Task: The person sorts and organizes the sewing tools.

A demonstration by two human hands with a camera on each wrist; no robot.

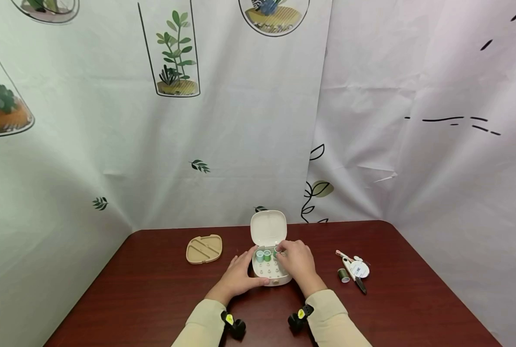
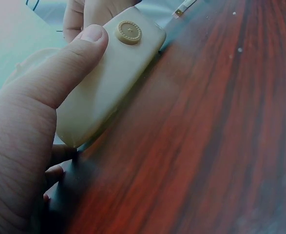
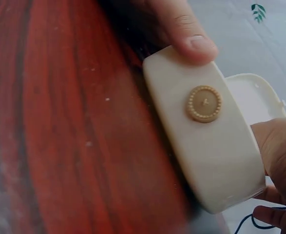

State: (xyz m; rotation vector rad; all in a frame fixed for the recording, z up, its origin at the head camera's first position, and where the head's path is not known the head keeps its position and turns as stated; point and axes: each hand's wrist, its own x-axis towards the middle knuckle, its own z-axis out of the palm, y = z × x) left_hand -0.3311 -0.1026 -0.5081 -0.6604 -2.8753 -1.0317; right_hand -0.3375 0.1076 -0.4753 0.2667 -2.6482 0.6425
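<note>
A white sewing box (image 1: 280, 281) stands on the table with its lid (image 1: 268, 229) raised. Small pegs dot its inside. Along the back row stand a pale blue thread spool (image 1: 260, 257) and a green thread spool (image 1: 267, 256). My left hand (image 1: 237, 275) grips the box's left side, thumb pressed on the front wall beside a tan button clasp (image 2: 129, 32). The right hand (image 1: 298, 261) reaches into the back right of the box, pinching another greenish spool (image 1: 276, 251), partly hidden by the fingers. In the right wrist view, the box front (image 3: 211, 156) covers that spool.
Left of the box lies a tan divided tray (image 1: 203, 249). To the right are an olive thread spool (image 1: 343, 275), thread snips (image 1: 352, 271) with a dark tip, a round white disc (image 1: 360, 269) and a thin pinkish stick (image 1: 343, 255). A printed cloth (image 1: 240, 130) hangs behind the table.
</note>
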